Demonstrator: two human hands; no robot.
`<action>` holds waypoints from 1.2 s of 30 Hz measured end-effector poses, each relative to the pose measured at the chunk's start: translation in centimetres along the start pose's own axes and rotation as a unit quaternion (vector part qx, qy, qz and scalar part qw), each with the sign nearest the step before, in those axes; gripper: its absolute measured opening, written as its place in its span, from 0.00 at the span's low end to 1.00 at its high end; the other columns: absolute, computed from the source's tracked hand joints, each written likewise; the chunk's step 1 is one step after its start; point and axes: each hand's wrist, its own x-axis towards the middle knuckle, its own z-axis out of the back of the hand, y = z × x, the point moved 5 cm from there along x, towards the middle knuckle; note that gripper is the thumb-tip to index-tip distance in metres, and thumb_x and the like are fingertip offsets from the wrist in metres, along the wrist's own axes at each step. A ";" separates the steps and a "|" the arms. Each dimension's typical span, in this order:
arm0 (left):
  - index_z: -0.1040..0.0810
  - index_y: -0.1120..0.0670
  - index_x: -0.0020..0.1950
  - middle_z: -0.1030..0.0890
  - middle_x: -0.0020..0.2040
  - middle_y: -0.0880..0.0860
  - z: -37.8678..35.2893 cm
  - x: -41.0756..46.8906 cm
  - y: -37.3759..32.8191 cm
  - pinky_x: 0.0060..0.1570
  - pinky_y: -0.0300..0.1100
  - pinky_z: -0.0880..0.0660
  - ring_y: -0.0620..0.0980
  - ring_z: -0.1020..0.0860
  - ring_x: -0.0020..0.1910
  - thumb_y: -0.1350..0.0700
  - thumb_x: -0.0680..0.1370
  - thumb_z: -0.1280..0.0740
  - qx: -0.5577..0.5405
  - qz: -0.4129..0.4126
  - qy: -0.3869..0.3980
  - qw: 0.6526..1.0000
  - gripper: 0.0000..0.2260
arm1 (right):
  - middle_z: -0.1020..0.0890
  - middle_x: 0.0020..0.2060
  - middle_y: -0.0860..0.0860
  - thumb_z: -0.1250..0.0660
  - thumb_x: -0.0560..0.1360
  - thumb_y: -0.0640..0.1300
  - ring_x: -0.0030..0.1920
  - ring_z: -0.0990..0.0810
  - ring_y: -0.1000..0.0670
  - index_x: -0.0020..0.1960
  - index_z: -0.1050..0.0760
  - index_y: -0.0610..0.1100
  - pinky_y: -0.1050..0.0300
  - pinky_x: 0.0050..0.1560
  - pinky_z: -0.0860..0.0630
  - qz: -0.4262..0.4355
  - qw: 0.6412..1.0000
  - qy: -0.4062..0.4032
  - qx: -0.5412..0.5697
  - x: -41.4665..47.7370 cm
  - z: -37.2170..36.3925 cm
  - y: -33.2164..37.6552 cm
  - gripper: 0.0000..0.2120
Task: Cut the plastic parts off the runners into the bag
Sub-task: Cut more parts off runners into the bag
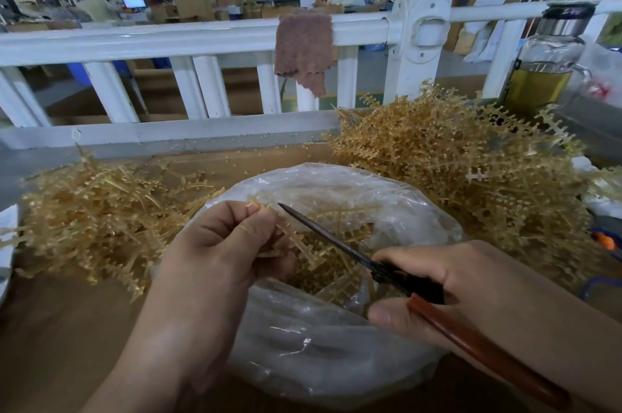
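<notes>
I count two heaps of tan runners on the table (67, 328): the bigger right heap (454, 170) and the left heap (94, 220). Between them sits one clear plastic bag (319, 345) with cut pieces inside. My left hand (215, 244) pinches one runner (298, 241) over the bag's mouth. My right hand (471, 284) grips one pair of scissors (336, 241), blades together, tip beside that runner.

Two heaps of tan plastic runners (94, 220) (one left of the left hand (215, 244), the other heap (471, 160) beyond the right hand (471, 288)); one clear plastic bag (303, 345) under both; one dark-bladed, red-handled scissors (336, 241); one glass bottle (545, 69); one brown cloth (303, 48).
</notes>
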 end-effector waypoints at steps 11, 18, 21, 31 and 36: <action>0.17 0.51 0.41 0.14 0.47 0.43 1.2 2.1 -1.1 0.55 0.60 0.20 0.50 0.13 0.38 0.52 0.80 0.30 0.187 0.039 -0.024 0.981 0.08 | 0.18 0.39 0.61 0.41 0.67 0.76 0.37 0.20 0.64 0.55 0.25 0.63 0.67 0.40 0.26 0.007 0.997 -0.062 0.034 0.1 0.3 -0.2 0.24; 0.17 0.56 0.49 0.13 0.45 0.53 -0.5 4.9 -1.8 0.40 0.42 0.17 0.48 0.13 0.42 0.56 0.82 0.32 0.209 0.067 0.029 0.975 0.06 | 0.18 0.38 0.63 0.43 0.67 0.76 0.37 0.20 0.65 0.54 0.23 0.62 0.69 0.40 0.26 0.010 0.992 -0.108 0.066 -0.1 1.1 -0.2 0.25; 0.19 0.49 0.47 0.16 0.48 0.36 0.0 4.2 -4.2 0.42 0.42 0.26 0.35 0.18 0.48 0.48 0.82 0.34 0.322 -0.107 -0.082 0.937 0.08 | 0.18 0.42 0.65 0.44 0.66 0.77 0.40 0.20 0.66 0.55 0.25 0.65 0.65 0.45 0.24 0.006 0.991 -0.122 0.056 -0.1 1.1 -0.5 0.26; 0.25 0.48 0.43 0.25 0.56 0.26 0.3 2.5 -3.6 0.62 0.54 0.24 0.45 0.26 0.70 0.48 0.80 0.35 0.316 -0.187 -0.055 0.929 0.08 | 0.18 0.41 0.63 0.45 0.67 0.78 0.37 0.20 0.64 0.55 0.24 0.59 0.62 0.40 0.25 0.003 0.993 -0.118 0.017 0.2 0.8 -0.9 0.30; 0.21 0.46 0.44 0.16 0.49 0.37 0.7 1.0 -4.4 0.40 0.50 0.18 0.45 0.14 0.44 0.46 0.80 0.33 0.254 -0.204 -0.104 0.940 0.07 | 0.18 0.41 0.62 0.46 0.67 0.79 0.38 0.19 0.63 0.55 0.24 0.60 0.60 0.41 0.24 0.001 0.994 -0.109 0.030 0.2 1.0 -1.0 0.29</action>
